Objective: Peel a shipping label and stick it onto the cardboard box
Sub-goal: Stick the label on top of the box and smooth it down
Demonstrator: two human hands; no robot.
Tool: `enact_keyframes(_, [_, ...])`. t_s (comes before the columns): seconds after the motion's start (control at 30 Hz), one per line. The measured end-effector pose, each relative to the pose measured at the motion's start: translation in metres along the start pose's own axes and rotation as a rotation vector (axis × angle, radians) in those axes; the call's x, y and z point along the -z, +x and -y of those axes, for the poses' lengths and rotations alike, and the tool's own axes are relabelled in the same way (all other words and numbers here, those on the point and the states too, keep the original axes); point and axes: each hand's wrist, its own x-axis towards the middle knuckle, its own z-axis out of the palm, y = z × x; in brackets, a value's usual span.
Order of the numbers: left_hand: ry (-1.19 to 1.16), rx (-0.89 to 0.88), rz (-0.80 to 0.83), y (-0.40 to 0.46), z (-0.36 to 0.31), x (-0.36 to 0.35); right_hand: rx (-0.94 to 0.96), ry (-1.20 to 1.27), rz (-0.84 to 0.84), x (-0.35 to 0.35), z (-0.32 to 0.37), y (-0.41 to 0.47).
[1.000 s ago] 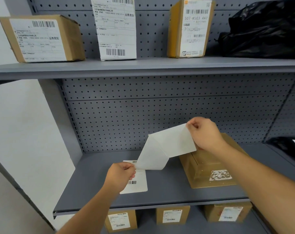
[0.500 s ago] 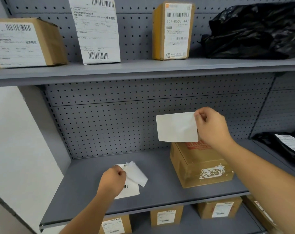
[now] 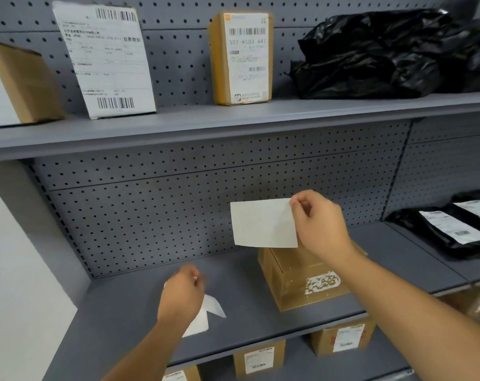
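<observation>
My right hand [image 3: 320,221] pinches the right edge of a white peeled shipping label [image 3: 263,224], its blank side facing me, held in the air just above the cardboard box [image 3: 302,281]. The box sits on the grey middle shelf [image 3: 255,317] and bears torn remains of an old label on its front. My left hand [image 3: 182,295] is low over the shelf, blurred, above the white backing sheets [image 3: 208,312] lying there. Whether its fingers still grip a sheet is unclear.
The upper shelf [image 3: 233,119] carries labelled boxes and a black plastic bag [image 3: 384,53]. Black mailer bags with labels [image 3: 450,226] lie at the right of the middle shelf. More labelled boxes [image 3: 258,358] stand on the shelf below. A perforated panel backs the shelves.
The label has come fully off its backing and my right hand has carried it over the box. My left hand has shifted a little away over the backing, which has dropped onto the shelf.
</observation>
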Motion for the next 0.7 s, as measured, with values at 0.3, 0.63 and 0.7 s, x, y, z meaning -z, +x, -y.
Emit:
enact_keyframes(0.3, [-1.038, 0.090, 0.198, -0.010, -0.161, 0.016, 0.305, -0.054, -0.112, 0.007, -0.015, 0.013])
enact_keyframes(0.63, [-1.246, 0.234, 0.276, 0.006, -0.207, 0.002, 0.747, -0.232, 0.247, 0.020, -0.045, -0.001])
enact_keyframes(0.7, [-1.193, 0.236, 0.225, 0.005, -0.209, -0.004, 0.708, -0.181, 0.350, 0.021, -0.053, 0.000])
